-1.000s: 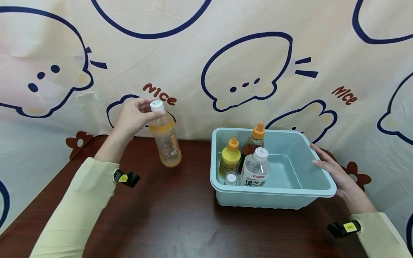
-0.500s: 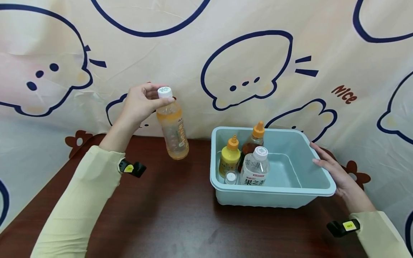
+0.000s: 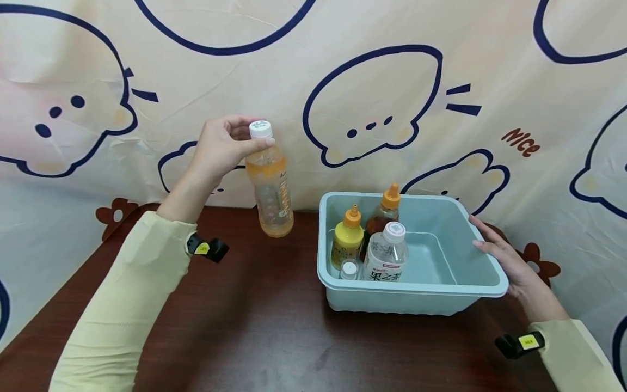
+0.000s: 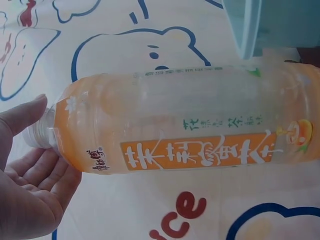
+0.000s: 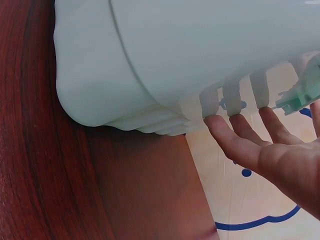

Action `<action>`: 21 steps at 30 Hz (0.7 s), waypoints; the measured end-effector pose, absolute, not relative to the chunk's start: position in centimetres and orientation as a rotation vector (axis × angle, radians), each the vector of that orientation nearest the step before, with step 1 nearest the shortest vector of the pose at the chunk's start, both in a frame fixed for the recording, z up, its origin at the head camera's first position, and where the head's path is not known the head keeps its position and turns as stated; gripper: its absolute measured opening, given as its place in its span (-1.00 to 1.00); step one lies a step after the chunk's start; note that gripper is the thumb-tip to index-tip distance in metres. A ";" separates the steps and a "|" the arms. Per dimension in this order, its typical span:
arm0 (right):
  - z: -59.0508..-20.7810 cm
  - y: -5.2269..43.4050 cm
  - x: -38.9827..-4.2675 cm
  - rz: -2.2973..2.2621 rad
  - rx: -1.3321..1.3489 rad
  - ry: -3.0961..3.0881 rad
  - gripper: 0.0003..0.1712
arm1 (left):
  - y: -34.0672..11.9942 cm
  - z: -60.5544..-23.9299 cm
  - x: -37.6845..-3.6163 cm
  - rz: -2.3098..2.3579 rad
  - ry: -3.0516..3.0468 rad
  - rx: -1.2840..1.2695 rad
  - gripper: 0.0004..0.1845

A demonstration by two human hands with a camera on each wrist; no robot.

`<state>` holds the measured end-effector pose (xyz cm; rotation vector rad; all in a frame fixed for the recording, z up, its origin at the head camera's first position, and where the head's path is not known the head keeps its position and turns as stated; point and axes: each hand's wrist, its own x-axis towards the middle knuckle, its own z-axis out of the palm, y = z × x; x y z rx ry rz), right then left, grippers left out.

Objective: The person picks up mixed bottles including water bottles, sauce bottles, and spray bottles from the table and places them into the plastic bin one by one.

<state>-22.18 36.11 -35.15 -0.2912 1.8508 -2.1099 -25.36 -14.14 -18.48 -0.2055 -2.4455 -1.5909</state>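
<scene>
In the head view my left hand [image 3: 222, 147] pinches a clear plastic drink bottle [image 3: 272, 190] at its neck, just under the white cap. The bottle hangs slightly tilted above the table, its orange-printed label facing the left wrist camera [image 4: 200, 152]. At the right, my right hand [image 3: 509, 269] holds the rim of a light blue plastic bin [image 3: 416, 299], thumb over the edge. In the right wrist view its fingertips [image 5: 215, 122] touch the bin's outer wall. Inside the bin's left part stand a yellow squeeze bottle [image 3: 348, 242], a dark-filled bottle [image 3: 379, 220] and a clear labelled bottle [image 3: 387, 258].
A small white-capped bottle [image 3: 349, 269] stands in the bin's front left corner. The bin rests on a dark wood table [image 3: 274, 326]. A cartoon-printed cloth [image 3: 372, 98] hangs close behind the table.
My left hand has lifted the bottle and carried it to the right, closer to the bin. The right hand and the bin stay in place.
</scene>
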 end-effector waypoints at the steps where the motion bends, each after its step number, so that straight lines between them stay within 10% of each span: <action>1: -35.1 36.1 -22.2 -2.104 -0.286 1.862 -0.39 | -14.0 -18.3 -25.3 -1.592 -2.440 -0.214 -0.45; 21: -35.2 36.0 -22.2 -2.089 -0.277 1.890 -0.37 | -12.4 -16.3 -24.5 -1.558 -2.375 -0.326 -0.46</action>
